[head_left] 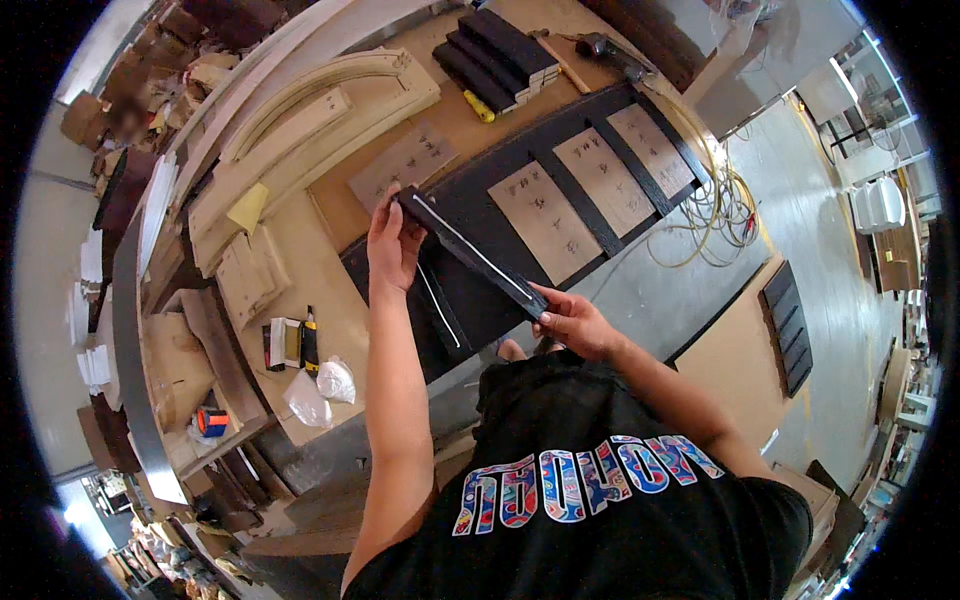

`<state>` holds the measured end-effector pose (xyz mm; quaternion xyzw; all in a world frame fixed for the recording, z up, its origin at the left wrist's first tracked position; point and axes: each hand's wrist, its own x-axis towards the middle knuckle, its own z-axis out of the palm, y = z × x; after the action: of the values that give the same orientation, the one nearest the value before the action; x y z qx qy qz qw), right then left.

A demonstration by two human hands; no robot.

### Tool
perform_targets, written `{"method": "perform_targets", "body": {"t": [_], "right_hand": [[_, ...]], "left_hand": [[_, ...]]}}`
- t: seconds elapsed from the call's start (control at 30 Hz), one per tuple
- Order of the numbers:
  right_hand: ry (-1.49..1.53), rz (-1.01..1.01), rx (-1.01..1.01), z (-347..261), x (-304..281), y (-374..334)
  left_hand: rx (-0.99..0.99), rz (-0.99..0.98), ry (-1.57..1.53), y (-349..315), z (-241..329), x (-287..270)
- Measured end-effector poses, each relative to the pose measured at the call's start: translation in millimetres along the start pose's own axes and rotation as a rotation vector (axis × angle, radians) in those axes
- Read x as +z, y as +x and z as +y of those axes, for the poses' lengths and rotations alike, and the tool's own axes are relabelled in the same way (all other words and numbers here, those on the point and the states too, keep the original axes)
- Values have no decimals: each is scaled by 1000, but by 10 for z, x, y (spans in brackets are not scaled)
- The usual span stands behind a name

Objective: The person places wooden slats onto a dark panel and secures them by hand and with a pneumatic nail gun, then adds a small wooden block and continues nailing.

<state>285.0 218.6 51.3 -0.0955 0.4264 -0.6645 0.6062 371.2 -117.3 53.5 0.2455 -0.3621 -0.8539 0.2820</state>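
Both ends of a dark wooden strip [470, 250] are in my hands, and a thin white line, perhaps glue, runs along its upper face. My left hand [395, 245] pinches the far left end, while my right hand [580, 325] grips the near right end. Below the strip lies a black panel [400, 275] with dark crossbars and brown boards [545, 222] that carry handwriting. A second white line [440, 305] marks the panel's left part, close to my left forearm.
Black strips [495, 60] are stacked at the back beside a yellow-handled tool [479, 106], a hammer [565, 65] and a power tool [610, 55]. Curved wooden frames [320, 120] lie left. A utility knife [311, 340] and plastic bags [335, 380] sit near left. A coiled hose [725, 215] hangs right.
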Motion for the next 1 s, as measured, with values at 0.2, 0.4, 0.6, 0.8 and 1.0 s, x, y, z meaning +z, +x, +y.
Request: {"method": "perform_targets", "body": {"t": [0.2, 0.4, 0.6, 0.8, 1.0], "right_hand": [[-261, 328, -368, 190, -146, 147], [-669, 444, -589, 131, -259, 143], [-328, 637, -478, 200, -183, 201], [-367, 727, -334, 467, -238, 171], [-171, 636, -182, 576, -132, 141]], "left_hand": [[133, 309, -29, -130, -231, -144], [185, 494, 46, -222, -319, 6], [201, 540, 106, -340, -356, 65], [232, 656, 286, -487, -320, 296], [353, 665, 809, -340, -295, 208]]}}
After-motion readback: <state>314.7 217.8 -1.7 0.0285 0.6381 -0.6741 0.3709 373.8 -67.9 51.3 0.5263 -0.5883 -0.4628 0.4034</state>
